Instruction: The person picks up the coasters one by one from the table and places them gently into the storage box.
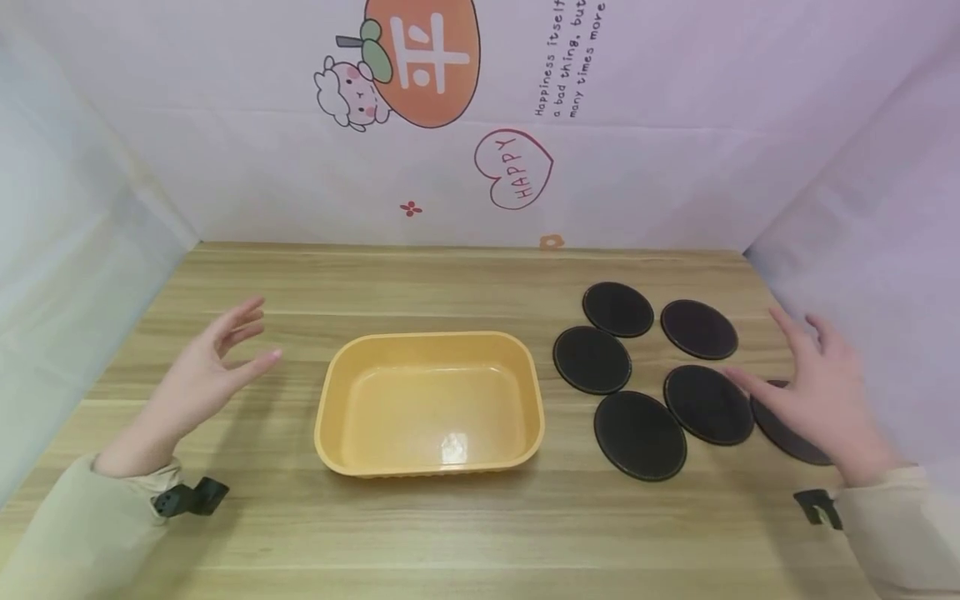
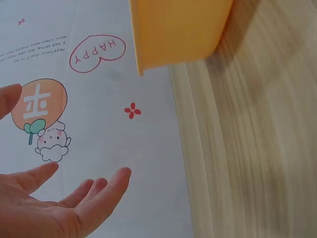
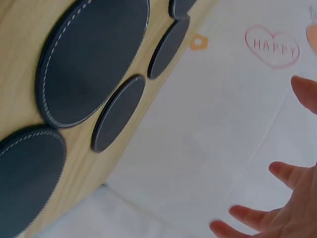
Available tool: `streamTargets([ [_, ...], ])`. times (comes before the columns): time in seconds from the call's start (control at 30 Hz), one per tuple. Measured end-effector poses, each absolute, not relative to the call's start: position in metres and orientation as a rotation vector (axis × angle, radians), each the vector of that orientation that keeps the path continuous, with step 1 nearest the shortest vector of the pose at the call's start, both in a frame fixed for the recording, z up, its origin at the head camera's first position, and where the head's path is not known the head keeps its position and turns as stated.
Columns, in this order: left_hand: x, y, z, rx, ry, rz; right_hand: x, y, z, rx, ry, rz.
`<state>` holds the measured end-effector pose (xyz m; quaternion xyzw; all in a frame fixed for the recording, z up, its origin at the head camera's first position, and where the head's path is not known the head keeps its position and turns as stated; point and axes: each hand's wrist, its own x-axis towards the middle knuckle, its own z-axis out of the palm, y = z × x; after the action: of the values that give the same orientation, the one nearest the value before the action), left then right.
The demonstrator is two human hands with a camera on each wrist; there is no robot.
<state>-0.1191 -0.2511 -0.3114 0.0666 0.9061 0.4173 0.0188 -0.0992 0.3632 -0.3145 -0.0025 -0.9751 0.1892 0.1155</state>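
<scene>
Your left hand [image 1: 206, 379] hovers left of the yellow tray [image 1: 420, 408], thumb and fingers loosely apart, with the wood-grain table [image 1: 480, 533] showing between thumb and rim. Your right hand [image 1: 821, 396] hovers partly over the rightmost coaster [image 1: 778, 431], thumb and fingers apart too. The other five coasters [image 1: 641, 436] lie flat beside the tray, several nearly touching, a narrow gap from its wall. Behind, the table edge meets a printed white cloth [image 1: 637, 183]; a broad strip runs along the front. The tray looks glossy, round-cornered; the coasters are black discs with pale edge stitching.
</scene>
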Motion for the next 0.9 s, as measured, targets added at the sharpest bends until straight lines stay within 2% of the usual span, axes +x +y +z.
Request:
streamTargets([
  [0.27, -0.125, -0.239, -0.328, 0.280, 2.500, 1.485, -0.105, 0.420, -0.314, -0.109, -3.002, 0.898],
  [0.5, -0.130, -0.228, -0.343, 0.297, 2.314, 1.558, -0.126, 0.538, -0.380, -0.255, -3.208, 1.069],
  [0.6, -0.131, -0.225, -0.349, 0.301, 2.250, 1.570, -0.130, 0.570, -0.400, -0.337, -3.274, 1.199],
  [0.7, -0.131, -0.221, -0.354, 0.289, 2.215, 1.558, -0.127, 0.569, -0.398, -0.365, -3.350, 1.146],
  [0.9, -0.132, -0.214, -0.359, 0.265, 2.230, 1.520, -0.111, 0.527, -0.372, -0.309, -3.423, 1.001],
])
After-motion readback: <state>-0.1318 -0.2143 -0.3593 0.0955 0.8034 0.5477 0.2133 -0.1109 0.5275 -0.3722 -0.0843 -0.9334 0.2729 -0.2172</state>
